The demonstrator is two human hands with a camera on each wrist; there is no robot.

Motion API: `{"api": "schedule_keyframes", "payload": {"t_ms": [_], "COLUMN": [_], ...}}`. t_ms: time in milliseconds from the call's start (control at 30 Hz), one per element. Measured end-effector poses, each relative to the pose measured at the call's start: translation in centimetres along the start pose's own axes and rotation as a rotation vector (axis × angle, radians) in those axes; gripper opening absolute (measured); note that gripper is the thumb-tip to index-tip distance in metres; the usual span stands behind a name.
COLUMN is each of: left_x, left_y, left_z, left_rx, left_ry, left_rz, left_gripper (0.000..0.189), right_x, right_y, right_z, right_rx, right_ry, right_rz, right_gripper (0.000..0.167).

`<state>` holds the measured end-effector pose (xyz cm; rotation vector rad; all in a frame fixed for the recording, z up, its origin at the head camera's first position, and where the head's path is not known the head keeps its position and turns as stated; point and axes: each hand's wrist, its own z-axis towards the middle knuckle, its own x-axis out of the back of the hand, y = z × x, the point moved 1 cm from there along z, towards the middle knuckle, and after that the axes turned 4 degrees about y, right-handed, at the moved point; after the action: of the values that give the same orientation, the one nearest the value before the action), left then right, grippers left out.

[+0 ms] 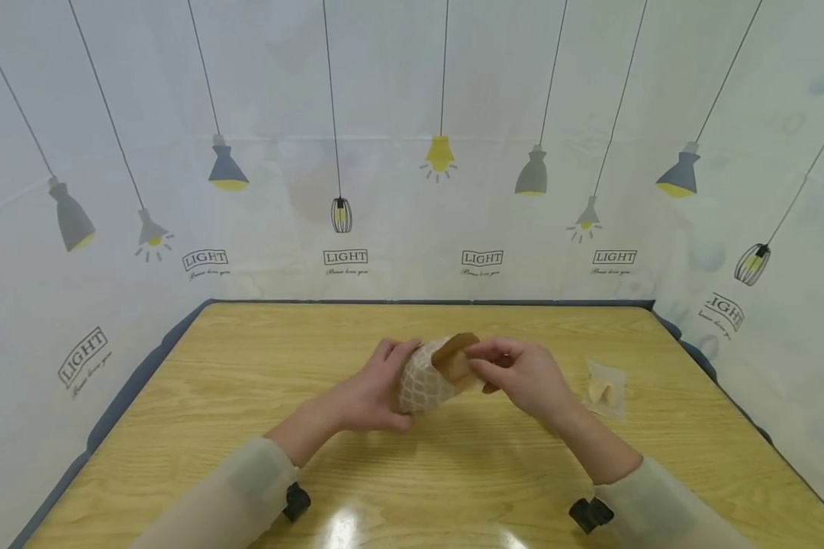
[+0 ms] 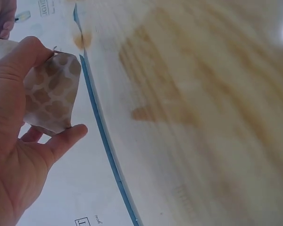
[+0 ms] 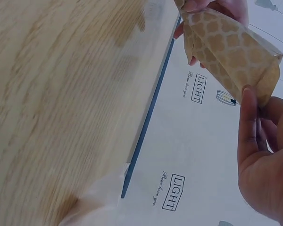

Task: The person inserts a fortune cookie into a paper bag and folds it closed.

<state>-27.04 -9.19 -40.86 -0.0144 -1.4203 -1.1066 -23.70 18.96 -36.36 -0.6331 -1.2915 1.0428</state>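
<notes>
Above the table [image 1: 446, 480], the patterned bag [image 1: 422, 385] is held clear of the surface between two hands; its mouth [image 1: 452, 360] gapes toward the right hand [image 1: 527, 375] and shows a plain brown inside; the left hand [image 1: 374, 389] grips the other end, with thumb and fingers set round opposite sides; the right hand pinches the edge of the mouth between thumb and fingers, a narrow hold with the fingers bent; to the right of the right hand, a clear packet [image 1: 604, 370] lies on the table, well apart from the bag, with a pale piece [image 1: 600, 394] inside; both arms carry pale sleeves [image 1: 659, 503]; behind the table stands a white wall [image 1: 384, 76] printed with hanging lamps [image 1: 439, 154]
</notes>
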Motion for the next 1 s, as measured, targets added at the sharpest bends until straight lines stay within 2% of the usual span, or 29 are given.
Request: {"api": "schedule_keyframes", "payload": {"t_ms": [300,467,567,733,1000], "left_x": [0.5,0.5,0.6,0.8,0.9], "left_y": [-0.3,-0.3,-0.3,-0.3,-0.3], "left_z": [-0.6,-0.5,-0.4,-0.5,-0.6], "left_rx": [0.006,-0.003,0.007,0.031,0.041], "left_ry": [-0.004,0.006,0.015,0.016,0.013], "left_rz": [-0.042,-0.034,-0.034,-0.037,-0.061], "left_gripper": [0.112,0.109,0.110,0.110,0.108], "right_x": [0.8,1.1,1.3,1.4,1.7], "right_y": [0.5,0.6,0.7,0.8,0.7], "right_z": [0.1,0.1,0.0,-0.2,-0.5], "right_rx": [0.008,-0.012,-0.047,-0.071,-0.065], "right_ry": [-0.069,-0.068,-0.102,-0.210,-0.219], "right_rz": [-0.041,-0.098,-0.072,0.033,0.008], "right_gripper": [0.022,0.021,0.028,0.035,0.036]}}
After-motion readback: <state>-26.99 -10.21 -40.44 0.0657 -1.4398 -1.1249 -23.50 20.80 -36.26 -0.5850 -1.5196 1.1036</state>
